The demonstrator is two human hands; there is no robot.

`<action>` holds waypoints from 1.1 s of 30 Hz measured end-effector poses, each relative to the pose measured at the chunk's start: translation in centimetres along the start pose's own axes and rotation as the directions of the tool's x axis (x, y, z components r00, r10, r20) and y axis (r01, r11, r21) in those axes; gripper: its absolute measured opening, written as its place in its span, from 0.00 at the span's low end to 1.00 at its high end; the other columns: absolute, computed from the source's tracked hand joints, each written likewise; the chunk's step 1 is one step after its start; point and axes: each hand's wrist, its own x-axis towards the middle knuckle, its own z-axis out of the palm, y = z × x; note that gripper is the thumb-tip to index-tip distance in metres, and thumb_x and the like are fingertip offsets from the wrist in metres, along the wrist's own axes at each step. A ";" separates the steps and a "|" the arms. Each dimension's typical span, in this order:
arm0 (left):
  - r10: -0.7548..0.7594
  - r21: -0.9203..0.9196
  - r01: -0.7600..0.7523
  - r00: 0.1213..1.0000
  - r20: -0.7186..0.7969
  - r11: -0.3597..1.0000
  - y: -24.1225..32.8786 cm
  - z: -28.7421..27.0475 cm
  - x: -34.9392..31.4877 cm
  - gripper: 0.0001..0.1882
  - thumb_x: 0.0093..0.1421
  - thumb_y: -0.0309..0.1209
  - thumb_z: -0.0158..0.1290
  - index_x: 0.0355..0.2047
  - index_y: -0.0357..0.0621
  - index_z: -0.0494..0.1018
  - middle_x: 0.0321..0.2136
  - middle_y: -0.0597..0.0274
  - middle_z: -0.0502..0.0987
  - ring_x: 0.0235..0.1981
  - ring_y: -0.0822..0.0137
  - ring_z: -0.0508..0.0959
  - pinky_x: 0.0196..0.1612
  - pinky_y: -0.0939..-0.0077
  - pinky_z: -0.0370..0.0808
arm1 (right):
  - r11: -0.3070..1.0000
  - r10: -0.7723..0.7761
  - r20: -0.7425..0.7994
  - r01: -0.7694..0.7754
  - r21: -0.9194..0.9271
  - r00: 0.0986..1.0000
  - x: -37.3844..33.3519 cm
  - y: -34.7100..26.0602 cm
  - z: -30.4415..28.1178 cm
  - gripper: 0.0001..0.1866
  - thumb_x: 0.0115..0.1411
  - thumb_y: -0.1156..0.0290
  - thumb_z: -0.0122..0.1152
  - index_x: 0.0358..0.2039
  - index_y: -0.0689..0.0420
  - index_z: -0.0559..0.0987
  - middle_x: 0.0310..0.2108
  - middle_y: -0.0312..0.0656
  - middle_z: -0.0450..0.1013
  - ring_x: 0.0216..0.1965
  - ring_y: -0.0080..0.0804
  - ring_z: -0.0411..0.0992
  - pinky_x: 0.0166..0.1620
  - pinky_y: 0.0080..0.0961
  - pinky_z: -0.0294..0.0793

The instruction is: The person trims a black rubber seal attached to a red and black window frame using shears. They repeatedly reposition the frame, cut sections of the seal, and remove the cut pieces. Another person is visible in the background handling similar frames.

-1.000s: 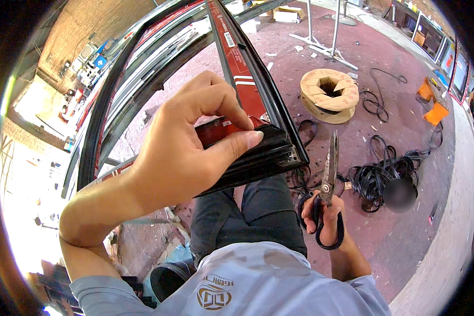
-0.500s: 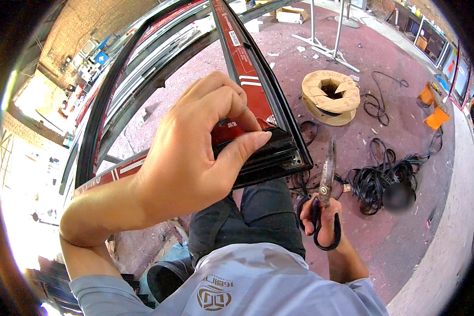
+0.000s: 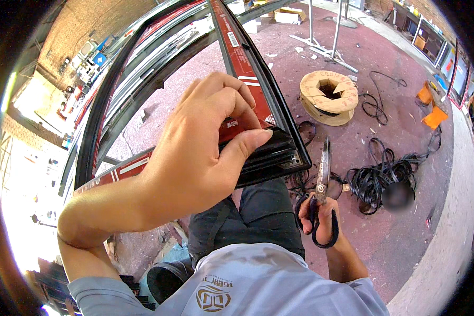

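Note:
In front of me a window frame (image 3: pixel 266 88) stands tilted, its black profile covered with red protective film. At the frame's near right corner my left hand (image 3: pixel 203 142) is closed, thumb and forefinger pinching a black rubber strip (image 3: pixel 276 142) that lies along the edge. The other fingers curl above the red film, and the palm hides part of the lower bar. Lower right, apart from the frame, my right hand (image 3: pixel 321 218) grips black-handled scissors (image 3: pixel 324 174). Their worn metal blades point up and look closed together.
A cardboard spool (image 3: pixel 329 97) sits on the reddish floor beyond the frame. Tangled black strip (image 3: pixel 379 179) lies to the right, near an orange piece (image 3: pixel 433 117). A white metal stand (image 3: pixel 326 50) rises farther back. More frames are stacked behind at left.
The scissors and my right hand have shifted slightly left, with the blades tilting a little. My left hand keeps its pinch at the corner, its fingers moved only slightly.

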 end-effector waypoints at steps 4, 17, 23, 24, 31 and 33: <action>0.032 0.131 -0.031 0.999 -0.004 0.991 0.7 -0.2 -0.1 0.09 0.60 0.25 0.57 0.32 0.36 0.68 0.40 0.56 0.67 0.37 0.68 0.70 0.39 0.77 0.70 | 1.000 -0.003 0.010 0.003 -0.001 1.000 0.1 0.2 0.0 0.43 0.59 0.27 0.43 0.27 0.63 0.74 0.14 0.33 0.65 0.15 0.19 0.63 0.19 0.18 0.61; -0.004 0.311 0.011 1.000 -0.025 0.950 0.6 0.3 -0.1 0.19 0.63 0.33 0.56 0.45 0.36 0.60 0.38 0.47 0.68 0.37 0.50 0.73 0.43 0.61 0.72 | 1.000 -0.021 0.008 0.021 -0.020 1.000 -0.2 0.3 -0.2 0.42 0.60 0.27 0.42 0.27 0.63 0.74 0.14 0.33 0.65 0.15 0.19 0.63 0.19 0.18 0.60; 0.014 0.287 -0.002 0.999 -0.039 0.958 0.1 0.8 -0.1 0.21 0.64 0.37 0.57 0.45 0.37 0.60 0.35 0.46 0.70 0.37 0.48 0.76 0.42 0.61 0.73 | 1.000 -0.003 0.000 0.003 -0.019 1.000 -0.5 0.4 -0.2 0.43 0.60 0.27 0.42 0.27 0.63 0.74 0.14 0.34 0.64 0.15 0.19 0.63 0.20 0.19 0.60; 0.000 0.269 0.010 0.999 -0.039 0.963 0.1 0.7 -0.1 0.22 0.63 0.38 0.57 0.45 0.37 0.60 0.35 0.46 0.70 0.37 0.48 0.76 0.42 0.62 0.73 | 1.000 0.001 -0.001 -0.001 -0.018 1.000 -0.5 0.4 -0.2 0.43 0.60 0.27 0.42 0.27 0.63 0.74 0.14 0.34 0.64 0.15 0.19 0.63 0.20 0.19 0.60; -0.129 0.267 0.113 0.991 0.041 0.957 0.8 -0.8 -0.5 0.25 0.62 0.46 0.58 0.44 0.38 0.63 0.31 0.45 0.74 0.32 0.47 0.77 0.37 0.62 0.73 | 1.000 0.009 -0.006 -0.009 -0.012 1.000 -0.7 0.8 -0.1 0.43 0.60 0.26 0.42 0.26 0.63 0.74 0.14 0.34 0.64 0.15 0.20 0.63 0.19 0.19 0.60; -0.133 0.281 0.108 0.988 0.071 0.954 0.6 -1.0 -0.4 0.26 0.62 0.49 0.57 0.43 0.38 0.66 0.30 0.44 0.75 0.30 0.48 0.77 0.36 0.62 0.73 | 1.000 0.016 -0.008 -0.016 0.008 1.000 -0.6 1.2 0.0 0.43 0.60 0.27 0.41 0.26 0.63 0.74 0.14 0.34 0.64 0.15 0.20 0.63 0.19 0.19 0.60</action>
